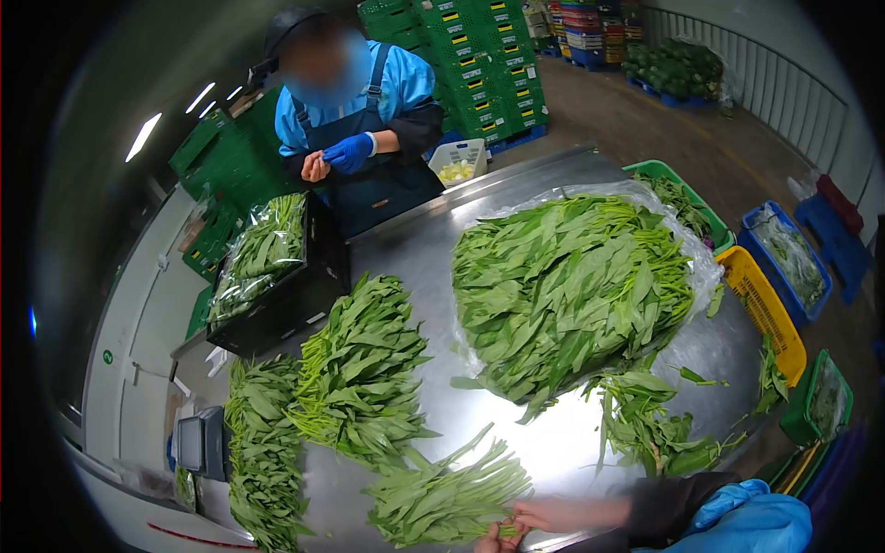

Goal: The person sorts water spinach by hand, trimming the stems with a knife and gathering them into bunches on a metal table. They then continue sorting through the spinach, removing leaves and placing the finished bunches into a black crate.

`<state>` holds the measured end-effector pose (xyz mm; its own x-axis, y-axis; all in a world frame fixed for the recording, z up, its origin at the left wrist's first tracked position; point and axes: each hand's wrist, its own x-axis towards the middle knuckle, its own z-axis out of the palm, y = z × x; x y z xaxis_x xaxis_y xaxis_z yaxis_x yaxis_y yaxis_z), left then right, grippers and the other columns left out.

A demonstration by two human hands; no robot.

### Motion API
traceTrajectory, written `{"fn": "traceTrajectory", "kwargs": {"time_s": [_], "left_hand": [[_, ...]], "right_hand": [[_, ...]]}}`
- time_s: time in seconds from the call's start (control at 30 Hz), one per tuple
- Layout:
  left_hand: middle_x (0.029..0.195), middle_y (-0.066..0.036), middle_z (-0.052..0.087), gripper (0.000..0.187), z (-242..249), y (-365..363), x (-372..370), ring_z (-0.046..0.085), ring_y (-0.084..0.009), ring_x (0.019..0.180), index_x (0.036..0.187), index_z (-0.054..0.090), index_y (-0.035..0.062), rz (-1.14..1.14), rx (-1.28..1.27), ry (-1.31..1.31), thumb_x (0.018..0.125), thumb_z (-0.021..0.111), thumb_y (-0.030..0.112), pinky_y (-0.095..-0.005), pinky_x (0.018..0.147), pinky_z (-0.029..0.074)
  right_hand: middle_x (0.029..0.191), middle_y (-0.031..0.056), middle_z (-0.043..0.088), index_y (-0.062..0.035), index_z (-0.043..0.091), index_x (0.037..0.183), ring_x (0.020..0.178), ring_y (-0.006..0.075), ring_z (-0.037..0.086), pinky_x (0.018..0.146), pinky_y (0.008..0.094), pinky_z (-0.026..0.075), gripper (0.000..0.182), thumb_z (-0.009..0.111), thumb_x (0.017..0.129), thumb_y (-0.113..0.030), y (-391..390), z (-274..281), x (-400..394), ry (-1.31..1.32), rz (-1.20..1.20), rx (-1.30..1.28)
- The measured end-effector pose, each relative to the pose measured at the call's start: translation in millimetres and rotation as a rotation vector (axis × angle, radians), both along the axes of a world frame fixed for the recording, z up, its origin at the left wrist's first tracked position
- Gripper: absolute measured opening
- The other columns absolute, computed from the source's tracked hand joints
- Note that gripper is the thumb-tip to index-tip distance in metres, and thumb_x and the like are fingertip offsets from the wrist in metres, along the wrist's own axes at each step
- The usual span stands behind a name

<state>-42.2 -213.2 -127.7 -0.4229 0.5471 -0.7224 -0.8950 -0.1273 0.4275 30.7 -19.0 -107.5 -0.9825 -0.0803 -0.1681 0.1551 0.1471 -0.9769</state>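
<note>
At the bottom edge, my left hand (499,538) is closed at the stem ends of a small pile of long-leaved greens (442,498) that look like water spinach. My right hand (564,515) comes in from the right beside it, partly blurred, with its fingertips together at the same stems. Above lies a large heap of the same greens (572,286) on clear plastic (705,267). Two sorted rows of greens, a middle pile (364,369) and a left row (265,442), lie to the left. Loose greens (645,415) are scattered right of the small pile.
Across the steel table (406,241) stands a co-worker (369,120) with one blue glove, beside a black crate (277,313) of bagged greens. A grey device (201,442) sits at left. Yellow (761,304), blue (784,258) and green crates (820,401) line the right.
</note>
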Motion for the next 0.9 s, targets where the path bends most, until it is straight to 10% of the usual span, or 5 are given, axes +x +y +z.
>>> {"fn": "traceTrajectory", "kwargs": {"time_s": [0.27, 0.43, 0.7, 0.9], "left_hand": [[0.116, -0.014, 0.061, 0.033, 2, 1, -4, 0.057, -0.0240, 0.111, 0.120, 0.051, 0.0045, -0.063, -0.046, 0.045, 0.092, 0.059, 0.019, -0.0409, 0.096, 0.047], [0.117, -0.014, 0.060, 0.032, 5, 2, -3, 0.057, -0.0239, 0.111, 0.120, 0.051, 0.0043, -0.093, -0.073, 0.073, 0.092, 0.059, 0.019, -0.0410, 0.097, 0.047], [0.117, -0.014, 0.060, 0.032, 6, 3, 1, 0.056, -0.0238, 0.111, 0.120, 0.051, 0.0040, -0.126, -0.114, 0.104, 0.092, 0.059, 0.018, -0.0410, 0.097, 0.047], [0.117, -0.014, 0.060, 0.032, 7, 6, 0, 0.056, -0.0237, 0.112, 0.120, 0.051, 0.0038, -0.133, -0.134, 0.119, 0.092, 0.059, 0.017, -0.0410, 0.097, 0.046]], "right_hand": [[0.099, 0.0148, 0.066, 0.0016, 0.042, 0.102, 0.090, 0.0189, 0.066, 0.081, 0.0295, 0.052, 0.018, 0.038, 0.100, -0.016, 27, 4, 25, 0.046, -0.344, 0.074], [0.093, 0.0185, 0.064, 0.0030, 0.038, 0.102, 0.079, 0.0223, 0.067, 0.070, 0.0306, 0.056, 0.018, 0.036, 0.101, -0.014, 64, -22, 16, 0.113, -0.973, -0.479], [0.082, 0.0089, 0.067, 0.0008, 0.050, 0.100, 0.067, 0.0128, 0.065, 0.059, 0.0270, 0.053, 0.022, 0.044, 0.098, -0.020, 94, -24, 28, -0.131, -0.842, -0.131], [0.073, 0.0108, 0.067, -0.0038, 0.057, 0.096, 0.064, 0.0280, 0.065, 0.062, 0.0389, 0.051, 0.024, 0.052, 0.093, -0.027, 93, -35, 40, -0.187, -0.624, 0.366]]}}
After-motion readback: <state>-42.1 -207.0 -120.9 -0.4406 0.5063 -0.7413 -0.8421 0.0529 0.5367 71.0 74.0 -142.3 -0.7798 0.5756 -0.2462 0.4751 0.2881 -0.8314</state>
